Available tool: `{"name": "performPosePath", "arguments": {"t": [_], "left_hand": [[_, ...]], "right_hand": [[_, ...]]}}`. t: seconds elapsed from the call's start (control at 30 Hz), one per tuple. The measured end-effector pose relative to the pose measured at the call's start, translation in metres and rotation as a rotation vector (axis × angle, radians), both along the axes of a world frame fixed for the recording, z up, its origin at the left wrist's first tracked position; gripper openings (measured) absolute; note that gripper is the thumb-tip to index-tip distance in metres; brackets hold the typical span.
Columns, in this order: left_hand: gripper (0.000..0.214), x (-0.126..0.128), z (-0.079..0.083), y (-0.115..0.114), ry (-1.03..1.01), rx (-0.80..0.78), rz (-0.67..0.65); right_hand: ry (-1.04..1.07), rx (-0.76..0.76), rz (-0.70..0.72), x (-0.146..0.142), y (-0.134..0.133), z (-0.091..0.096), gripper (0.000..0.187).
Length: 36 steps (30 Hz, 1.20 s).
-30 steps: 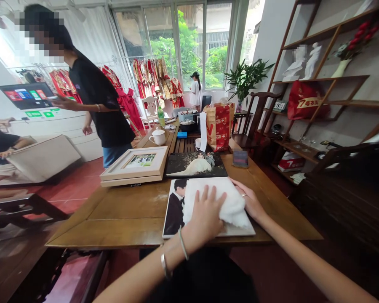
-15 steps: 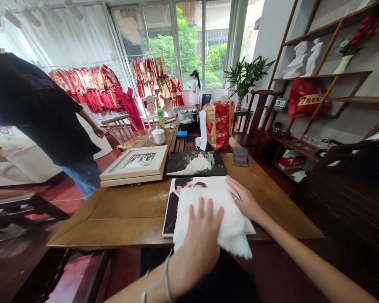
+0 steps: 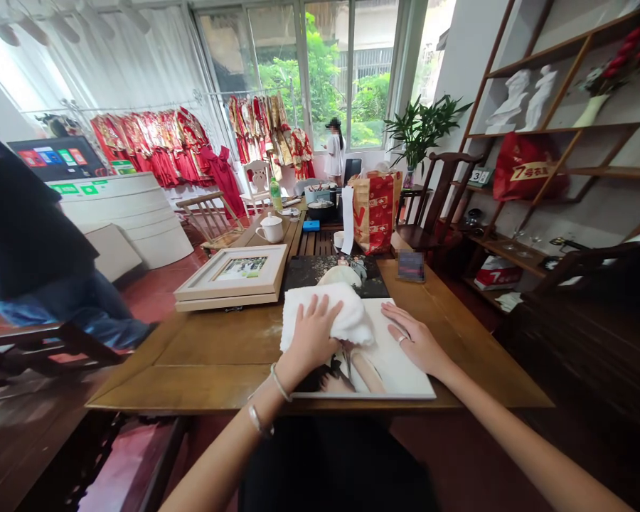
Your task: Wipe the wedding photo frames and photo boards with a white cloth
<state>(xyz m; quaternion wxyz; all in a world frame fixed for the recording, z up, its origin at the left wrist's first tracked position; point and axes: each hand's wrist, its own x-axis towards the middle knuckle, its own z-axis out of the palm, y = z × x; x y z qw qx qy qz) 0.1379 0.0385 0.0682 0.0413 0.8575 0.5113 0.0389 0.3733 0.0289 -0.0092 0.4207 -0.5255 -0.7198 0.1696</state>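
A large printed photo panel (image 3: pixel 400 370) lies flat at the near edge of the wooden table (image 3: pixel 213 363). My left hand (image 3: pixel 310 340) presses a white cloth (image 3: pixel 346 316) onto the panel's far left part, fingers spread flat over the cloth. My right hand (image 3: pixel 413 343) lies flat on the panel's right side, fingers stretched out, a ring on one finger. Two bracelets sit on my left wrist.
A dark photo print (image 3: pixel 312 274) lies just beyond the panel. A stack of light wooden picture frames (image 3: pixel 232 277) sits to the left. Farther back stand a white teapot (image 3: pixel 272 229), a red paper bag (image 3: pixel 376 212) and a small card (image 3: pixel 410 265). A person in dark clothes (image 3: pixel 26 242) is at the left.
My left hand has slid the cloth from the panel's near edge up to its far left part. The person at the left has moved further left, mostly out of view.
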Motion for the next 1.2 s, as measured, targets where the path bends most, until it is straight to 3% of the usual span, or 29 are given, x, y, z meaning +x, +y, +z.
{"name": "performPosePath", "arguments": {"t": [0.13, 0.43, 0.53, 0.63, 0.87, 0.97, 1.07, 1.2], "left_hand": [[0.083, -0.004, -0.007, 0.002, -0.034, 0.000, -0.002], [0.097, -0.042, -0.008, -0.096, -0.128, -0.074, -0.065], [0.095, -0.046, -0.011, -0.108, -0.193, -0.076, -0.093], [0.087, -0.045, -0.011, -0.093, -0.250, -0.062, -0.081], [0.080, -0.032, -0.009, -0.004, -0.174, 0.000, -0.077], [0.081, -0.028, -0.008, 0.016, -0.102, 0.008, -0.066], [0.088, -0.030, -0.005, 0.008, -0.038, -0.037, -0.059], [0.100, -0.039, -0.001, -0.044, -0.004, -0.097, -0.042]], "right_hand": [[0.008, 0.007, 0.002, -0.001, 0.001, -0.001, 0.037], [-0.036, 0.010, -0.031, -0.002, 0.002, -0.003, 0.038], [-0.035, 0.014, -0.005, 0.000, 0.002, -0.003, 0.039], [-0.033, 0.024, 0.021, 0.003, 0.002, -0.003, 0.039], [-0.052, 0.004, 0.020, 0.002, 0.001, 0.000, 0.040], [-0.050, -0.009, 0.020, 0.000, 0.001, 0.000, 0.040], [-0.031, -0.015, 0.014, -0.001, 0.002, 0.000, 0.041], [-0.017, -0.002, 0.010, -0.002, 0.003, -0.002, 0.040]]}}
